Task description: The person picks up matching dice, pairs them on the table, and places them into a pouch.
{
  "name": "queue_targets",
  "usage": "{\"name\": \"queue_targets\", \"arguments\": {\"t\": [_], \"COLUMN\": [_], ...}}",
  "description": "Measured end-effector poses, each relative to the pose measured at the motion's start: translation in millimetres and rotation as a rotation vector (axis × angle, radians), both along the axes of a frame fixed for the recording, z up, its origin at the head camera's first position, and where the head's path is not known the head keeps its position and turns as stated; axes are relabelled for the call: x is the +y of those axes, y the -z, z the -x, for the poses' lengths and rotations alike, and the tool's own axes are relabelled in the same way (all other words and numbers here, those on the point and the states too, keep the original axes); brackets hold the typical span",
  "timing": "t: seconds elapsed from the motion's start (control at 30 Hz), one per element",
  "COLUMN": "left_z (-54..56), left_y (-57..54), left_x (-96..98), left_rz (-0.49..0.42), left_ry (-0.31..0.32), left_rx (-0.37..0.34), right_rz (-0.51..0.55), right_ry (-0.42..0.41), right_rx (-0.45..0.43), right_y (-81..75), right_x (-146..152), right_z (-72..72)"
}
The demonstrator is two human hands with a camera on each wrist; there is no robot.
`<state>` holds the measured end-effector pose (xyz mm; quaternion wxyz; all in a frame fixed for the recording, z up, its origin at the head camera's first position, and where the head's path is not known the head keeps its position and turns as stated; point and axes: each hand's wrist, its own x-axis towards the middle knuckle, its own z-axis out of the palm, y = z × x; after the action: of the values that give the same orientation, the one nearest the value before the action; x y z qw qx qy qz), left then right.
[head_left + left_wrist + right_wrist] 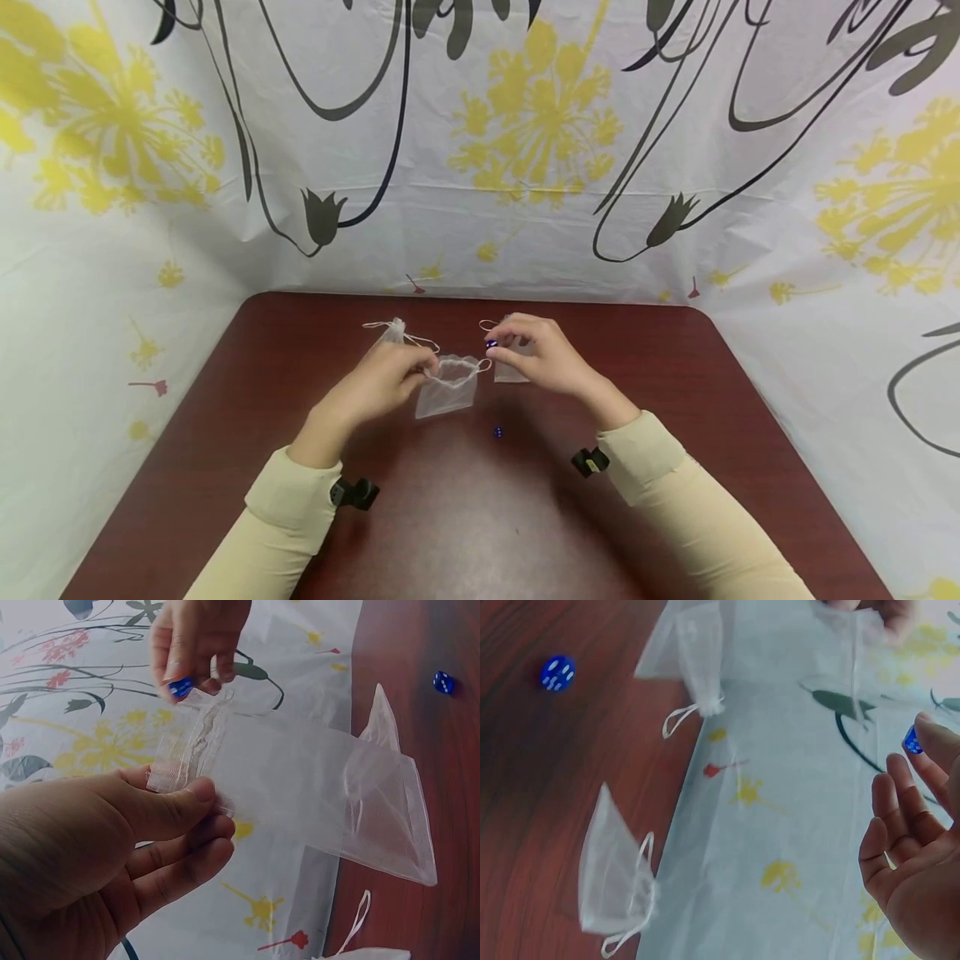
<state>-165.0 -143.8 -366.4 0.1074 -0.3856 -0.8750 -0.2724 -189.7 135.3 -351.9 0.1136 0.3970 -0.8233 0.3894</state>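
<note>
My left hand point(385, 382) pinches the gathered rim of a sheer white drawstring pouch point(447, 397), its mouth spread and its body hanging down. Just right of that mouth, my right hand point(542, 354) holds a blue die point(491, 343) between thumb and forefinger. White pips show on the die point(180, 688) in the left wrist view, where it is close to the pouch's rim. The right wrist view shows the other fingers of my right hand point(919, 825) loosely bent. A second blue die point(498, 432) lies on the table below the pouch.
Another sheer pouch point(392, 333), drawn together at its neck, is behind my left hand. A further pouch point(512, 371) lies flat beneath my right hand. The dark red table point(300, 325) ends at a patterned white cloth point(450, 242).
</note>
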Motion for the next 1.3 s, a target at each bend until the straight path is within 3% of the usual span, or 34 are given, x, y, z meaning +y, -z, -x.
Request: {"name": "queue_targets", "arguments": {"t": [0.33,0.57,0.93,1.07,1.3], "left_z": [0.4,1.0,-1.3,-1.2,0.4], "left_y": [-6.5,-6.0,-6.3,-4.1,1.1], "left_x": [14.7,15.8,11.9,8.1,2.8], "left_rz": [-0.030,-0.044,-0.068,-0.079,-0.105], "left_ry": [0.041,0.031,0.024,0.015,0.003], "left_rx": [-0.078,-0.066,0.040,0.058,0.061], "right_rz": [-0.026,0.011,0.042,0.050,0.090], "right_ry": [-0.068,-0.122,-0.054,-0.019,0.040], "right_rx": [-0.019,-0.040,-0.039,-0.026,-0.091], "right_y": [-6.5,-2.1,4.0,11.4,23.6], "right_x": [-23,-27,-22,-17,1], "right_z": [-7.9,-5.2,-7.7,-8.0,-10.1]}}
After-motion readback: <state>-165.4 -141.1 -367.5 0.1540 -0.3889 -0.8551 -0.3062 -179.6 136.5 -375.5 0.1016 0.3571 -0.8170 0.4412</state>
